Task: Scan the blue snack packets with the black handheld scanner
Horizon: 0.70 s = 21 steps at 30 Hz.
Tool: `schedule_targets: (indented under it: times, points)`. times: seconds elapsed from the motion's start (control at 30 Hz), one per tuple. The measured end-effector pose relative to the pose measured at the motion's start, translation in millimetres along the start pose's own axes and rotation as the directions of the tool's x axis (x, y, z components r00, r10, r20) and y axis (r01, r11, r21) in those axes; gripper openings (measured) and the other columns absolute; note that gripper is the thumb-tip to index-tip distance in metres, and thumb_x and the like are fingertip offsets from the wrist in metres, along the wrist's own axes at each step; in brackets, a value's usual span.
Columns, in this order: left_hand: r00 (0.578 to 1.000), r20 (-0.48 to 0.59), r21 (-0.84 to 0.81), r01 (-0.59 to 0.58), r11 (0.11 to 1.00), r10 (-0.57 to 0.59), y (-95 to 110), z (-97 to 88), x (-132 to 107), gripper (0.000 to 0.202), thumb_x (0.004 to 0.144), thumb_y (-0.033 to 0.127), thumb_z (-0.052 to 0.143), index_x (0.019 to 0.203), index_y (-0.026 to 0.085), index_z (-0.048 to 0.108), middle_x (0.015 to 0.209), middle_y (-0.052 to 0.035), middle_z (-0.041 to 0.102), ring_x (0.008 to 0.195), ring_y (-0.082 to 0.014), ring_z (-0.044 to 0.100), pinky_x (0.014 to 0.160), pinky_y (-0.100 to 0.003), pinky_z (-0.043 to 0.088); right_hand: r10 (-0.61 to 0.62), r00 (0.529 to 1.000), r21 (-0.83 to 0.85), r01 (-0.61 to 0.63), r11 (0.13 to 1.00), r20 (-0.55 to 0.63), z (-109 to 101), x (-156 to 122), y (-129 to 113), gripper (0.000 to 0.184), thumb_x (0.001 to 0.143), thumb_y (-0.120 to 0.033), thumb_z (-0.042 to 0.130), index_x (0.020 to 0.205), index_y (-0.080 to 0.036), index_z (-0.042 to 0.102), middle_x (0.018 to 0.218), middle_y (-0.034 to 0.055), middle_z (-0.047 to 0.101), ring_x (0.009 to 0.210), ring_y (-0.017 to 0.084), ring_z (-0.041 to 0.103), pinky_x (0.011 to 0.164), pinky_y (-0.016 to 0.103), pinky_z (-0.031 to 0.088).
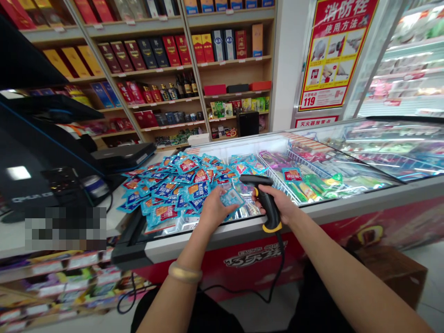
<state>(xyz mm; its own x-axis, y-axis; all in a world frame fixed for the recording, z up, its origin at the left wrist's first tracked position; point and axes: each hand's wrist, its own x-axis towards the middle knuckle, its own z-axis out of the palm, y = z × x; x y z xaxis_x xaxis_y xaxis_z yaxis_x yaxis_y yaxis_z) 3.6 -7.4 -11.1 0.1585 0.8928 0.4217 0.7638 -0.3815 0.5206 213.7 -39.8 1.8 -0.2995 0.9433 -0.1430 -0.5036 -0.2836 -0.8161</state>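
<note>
Bangle (pixel 185 273) on the left forearm (pixel 173 300), logged first. What are the hands doing?

Left hand (pixel 215 210) is pinching a small blue packet (pixel 231 198) in a narrow grip, just beside the head of a barcode scanner (pixel 266 203). Right hand (pixel 279 206) is closing around the scanner's grip, with its yellow base pointing down.

Where is that packet sitting?

It is being held over a chest freezer (pixel 222 243), close to the front rim, between a heap of loose blue packets (pixel 169 189) and a wire basket (pixel 287 178).

And the risks?

That narrow pinch is offering little hold, so a slip could drop the packet into the heap, where matching packets would hide it. The scanner's black cable (pixel 279 266) is hanging down the freezer's front, so a sharp pull could snag it on the rim. The heap is also spreading toward a white counter (pixel 114 217), and a brushing wrist could send packets sliding off.
</note>
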Motion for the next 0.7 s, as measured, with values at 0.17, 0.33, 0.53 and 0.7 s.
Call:
schedule_targets:
  times: [0.17,0.33,0.53,0.7]
  points:
    - [0.993,-0.101,-0.093,0.055,0.994,-0.065,4.2,-1.5,-0.6,0.029,0.074,0.024,0.064,0.098,0.024,0.047,0.096,-0.0028,0.067,0.095,-0.0218,0.066,0.079,-0.032,0.05,0.01,0.999,-0.016,-0.009,1.0,0.037,-1.2,-2.3,-0.6,0.022,0.082,-0.034,0.059,0.073,-0.014,0.063,0.062,0.0041,0.058,0.048,0.009,0.049,0.039,0.017,0.043]
    - [0.978,-0.192,-0.111,0.062,0.992,-0.083,4.4,0.3,-0.4,0.029,0.075,0.024,0.06,0.1,0.023,0.047,0.094,-0.0034,0.066,0.089,-0.0205,0.067,0.075,-0.03,0.05,0.036,0.997,-0.051,-0.032,0.998,0.073,3.1,-7.2,-3.1,0.021,0.078,-0.032,0.065,0.074,-0.012,0.065,0.068,0.0043,0.059,0.049,0.008,0.049,0.037,0.016,0.043]
    - [0.978,-0.203,-0.097,0.028,0.995,-0.048,4.2,-0.1,-1.6,0.027,0.076,0.025,0.059,0.101,0.023,0.047,0.099,-0.0044,0.067,0.094,-0.021,0.067,0.077,-0.03,0.049,0.04,0.996,-0.066,-0.034,0.997,0.082,2.9,-6.0,-2.4,0.022,0.078,-0.032,0.065,0.075,-0.011,0.065,0.068,0.0047,0.059,0.05,0.008,0.05,0.037,0.015,0.043]
    - [0.98,-0.195,-0.11,0.027,0.994,-0.048,5.0,0.2,-1.0,0.026,0.076,0.024,0.059,0.099,0.023,0.047,0.099,-0.0049,0.068,0.097,-0.0219,0.067,0.078,-0.03,0.05,0.054,0.996,-0.052,-0.051,0.997,0.066,1.8,-4.9,-2.0,0.021,0.08,-0.03,0.061,0.073,-0.011,0.064,0.066,0.0039,0.058,0.049,0.008,0.05,0.036,0.016,0.043]
